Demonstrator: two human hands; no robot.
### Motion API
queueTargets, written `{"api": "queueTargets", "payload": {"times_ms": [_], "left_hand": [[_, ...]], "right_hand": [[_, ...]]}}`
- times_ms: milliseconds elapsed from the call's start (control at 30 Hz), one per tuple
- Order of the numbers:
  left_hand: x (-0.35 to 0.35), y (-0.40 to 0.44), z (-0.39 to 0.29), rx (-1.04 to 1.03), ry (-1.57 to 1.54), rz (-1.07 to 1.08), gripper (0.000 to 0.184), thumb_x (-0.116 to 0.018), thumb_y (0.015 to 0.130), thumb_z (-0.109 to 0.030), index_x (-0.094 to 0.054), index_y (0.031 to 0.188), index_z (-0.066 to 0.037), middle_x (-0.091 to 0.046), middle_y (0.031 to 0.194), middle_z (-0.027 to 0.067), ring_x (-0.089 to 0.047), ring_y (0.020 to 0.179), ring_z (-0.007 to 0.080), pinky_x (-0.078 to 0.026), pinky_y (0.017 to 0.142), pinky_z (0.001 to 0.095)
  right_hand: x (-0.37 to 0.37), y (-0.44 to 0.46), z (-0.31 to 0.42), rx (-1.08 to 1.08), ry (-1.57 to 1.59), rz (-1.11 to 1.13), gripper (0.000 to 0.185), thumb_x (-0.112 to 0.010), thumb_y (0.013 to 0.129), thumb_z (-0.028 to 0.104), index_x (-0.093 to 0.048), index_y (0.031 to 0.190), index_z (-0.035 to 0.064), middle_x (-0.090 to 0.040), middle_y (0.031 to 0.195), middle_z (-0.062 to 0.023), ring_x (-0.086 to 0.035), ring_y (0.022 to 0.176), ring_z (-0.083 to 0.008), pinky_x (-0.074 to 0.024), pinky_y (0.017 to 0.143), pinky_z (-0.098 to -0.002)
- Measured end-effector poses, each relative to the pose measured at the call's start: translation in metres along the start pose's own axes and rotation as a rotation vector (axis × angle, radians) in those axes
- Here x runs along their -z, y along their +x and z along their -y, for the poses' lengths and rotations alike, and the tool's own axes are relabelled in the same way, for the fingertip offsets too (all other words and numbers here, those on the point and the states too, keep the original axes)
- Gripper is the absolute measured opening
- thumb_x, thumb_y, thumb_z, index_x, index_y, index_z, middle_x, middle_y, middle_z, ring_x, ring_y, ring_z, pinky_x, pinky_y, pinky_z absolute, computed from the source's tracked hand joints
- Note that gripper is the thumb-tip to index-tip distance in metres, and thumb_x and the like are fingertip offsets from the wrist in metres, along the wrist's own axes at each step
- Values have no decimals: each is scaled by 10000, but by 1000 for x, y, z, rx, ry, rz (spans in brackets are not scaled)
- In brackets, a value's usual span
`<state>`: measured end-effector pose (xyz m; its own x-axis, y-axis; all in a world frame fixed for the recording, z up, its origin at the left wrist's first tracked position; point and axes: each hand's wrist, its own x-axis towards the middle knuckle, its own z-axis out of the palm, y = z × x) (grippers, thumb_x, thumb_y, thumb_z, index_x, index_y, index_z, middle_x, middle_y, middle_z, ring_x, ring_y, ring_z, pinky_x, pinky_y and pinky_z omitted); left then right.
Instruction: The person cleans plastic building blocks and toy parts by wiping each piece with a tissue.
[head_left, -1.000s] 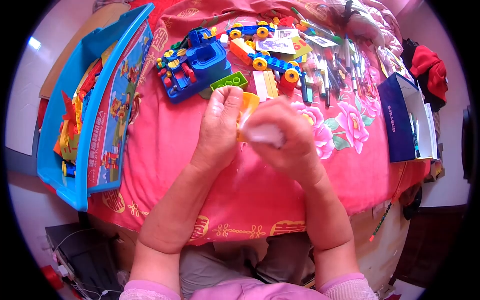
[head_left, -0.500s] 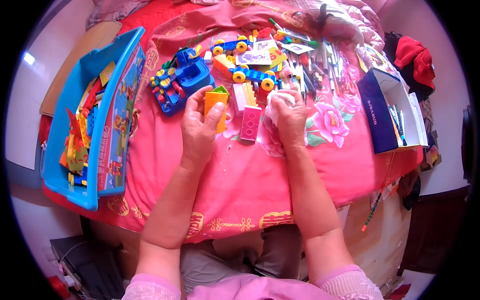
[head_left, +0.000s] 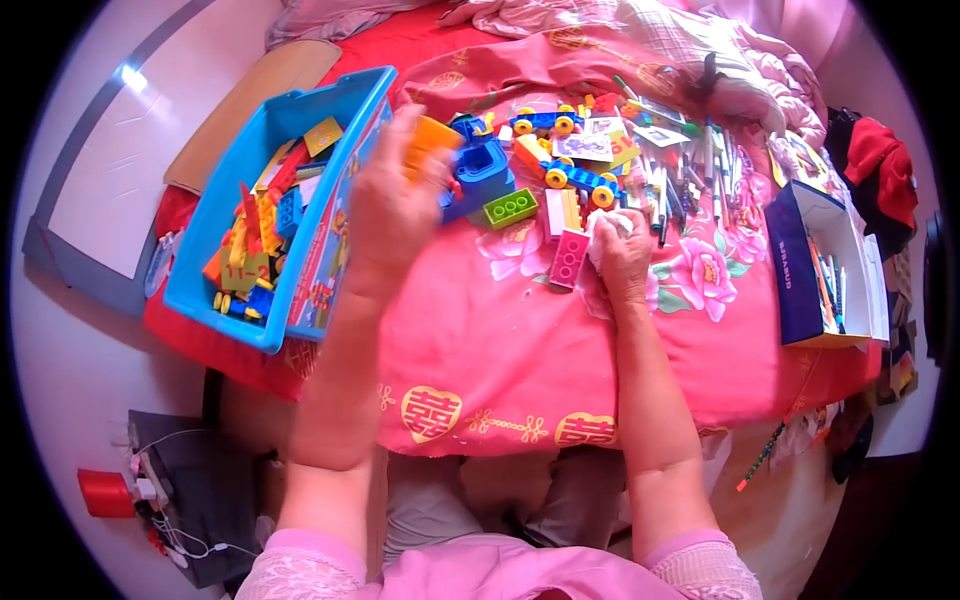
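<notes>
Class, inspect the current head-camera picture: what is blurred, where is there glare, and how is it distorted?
Head view: the left hand and orange block smeared, probably by motion, the right hand crisper; a glare spot, upper left; wide-angle bowing toward the rim, corners black.

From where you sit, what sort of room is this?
Probably a bedroom in a home: there's a flowered sheet, rumpled bedding at the far side and a toy bin.

left grip — a blur from here | orange block — edges smeared, partly covered | white wad, partly hidden by right grip
</notes>
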<state>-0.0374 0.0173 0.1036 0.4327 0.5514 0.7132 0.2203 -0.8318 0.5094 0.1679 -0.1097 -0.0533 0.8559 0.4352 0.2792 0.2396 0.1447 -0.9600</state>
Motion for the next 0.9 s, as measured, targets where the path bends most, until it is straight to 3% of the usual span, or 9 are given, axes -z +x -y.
{"api": "queueTargets", "payload": {"times_ms": [67, 167, 267, 400, 433, 533, 700, 833, 900], "left_hand": [[41, 18, 7, 116, 334, 59, 367, -499, 885, -252, -469, 1177, -31, -583, 1046, 189, -579, 971, 255, -456, 803, 321], [85, 33, 33, 410, 516, 123, 412, -475, 873, -314, -472, 1174, -32, -552, 1071, 228, -544, 982, 351, -436, 835, 399], [100, 28, 59, 170, 770, 61, 400, -503, 861, -269, -478, 1171, -17, -504, 1142, 197, -483, 1065, 320, -406, 880, 379], [32, 5, 4, 73, 133, 39, 328, -562, 833, -198, -539, 1083, 13, -548, 1035, 180, -553, 941, 290, -453, 782, 343], [11, -7, -11, 69, 73, 225, 295, -564, 853, -188, -558, 1081, 0, -581, 1006, 119, -555, 950, 174, -440, 790, 273], [-68, -49, -27, 69, -45, 429, 343, -631, 795, -240, -580, 1024, 11, -622, 777, 152, -608, 659, 191, -477, 612, 305], [-114, -77, -36, 69, 286, 632, 554, -652, 768, -261, -413, 1198, -7, -589, 989, 146, -591, 866, 268, -479, 746, 338], [-123, -83, -7, 520, -976, 441, 501, -613, 796, -148, -394, 1218, 11, -597, 980, 107, -605, 861, 186, -479, 761, 277], [-113, -76, 9, 793, -1201, 534, 385, -511, 855, -144, -400, 1193, 2, -593, 946, 84, -607, 794, 160, -502, 658, 244]], "right_hand": [[-3, 0, 0, -14, 81, 3, 196, -644, 746, 120, -534, 877, 23, -615, 762, -82, -597, 697, -139, -483, 621, -268], [-3, 2, 3, 26, 133, -20, 198, -645, 739, 105, -531, 877, 19, -601, 785, -79, -583, 708, -133, -479, 643, -268], [-2, 3, -3, 10, 116, -9, 213, -646, 729, 103, -536, 891, 20, -602, 792, -80, -584, 712, -140, -479, 647, -269], [-3, 5, -10, 12, 107, -15, 219, -647, 730, 111, -535, 892, 16, -611, 778, -92, -597, 711, -143, -482, 631, -268], [-3, 5, -9, 11, 103, -17, 218, -648, 730, 110, -535, 890, 16, -610, 776, -93, -597, 711, -143, -482, 631, -268], [-2, 5, -12, -2, 174, 0, 226, -651, 741, 109, -525, 904, 16, -609, 786, -92, -595, 715, -136, -484, 635, -261], [-1, 3, 1, -14, 212, -6, 234, -650, 762, 109, -507, 924, 20, -601, 798, -83, -588, 718, -125, -483, 632, -250], [0, 1, 12, -62, 397, 13, 213, -615, 796, 74, -478, 951, 27, -587, 805, -81, -586, 700, -123, -483, 606, -235], [-4, -3, 36, -142, 614, 33, 199, -578, 814, 30, -453, 968, 42, -574, 796, -79, -589, 642, -125, -496, 547, -230]]}}
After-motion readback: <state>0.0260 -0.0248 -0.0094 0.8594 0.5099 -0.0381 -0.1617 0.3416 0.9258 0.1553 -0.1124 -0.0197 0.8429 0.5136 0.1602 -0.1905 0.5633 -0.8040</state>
